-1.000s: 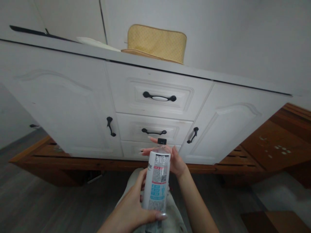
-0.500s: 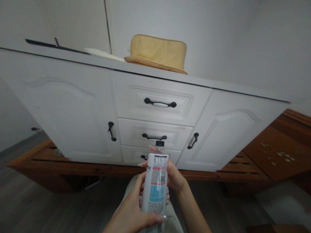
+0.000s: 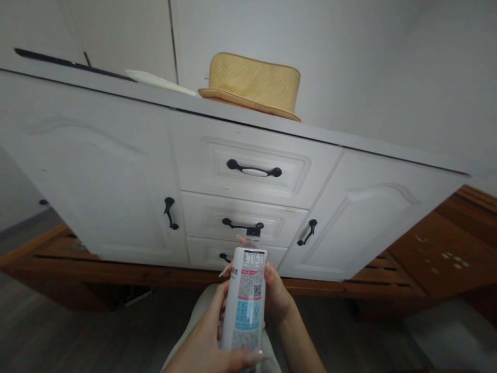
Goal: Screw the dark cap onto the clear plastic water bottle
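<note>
Through the head camera I have the bottle (image 3: 232,316) between the two hands, above the lap (image 3: 201,306), its black cap (image 3: 253,232) tilted away toward the cabinet (image 3: 116,197). The left hand (image 3: 207,339) grips the lower part: its thumb lies across the front, over the bottom of the label (image 3: 248,305), and its fingers curl around the left side (their tips I can't make out). The right hand (image 3: 278,295) wraps the upper part from behind, thumb against the right edge; its fingertips peek out past the left edge and near the neck, a little spread. How hard they press, I cannot tell. In my view the cap overlaps the middle handle (image 3: 235,224). A yellow hat-like piece (image 3: 254,83) sits on the cabinet top, well apart from both hands.
</note>
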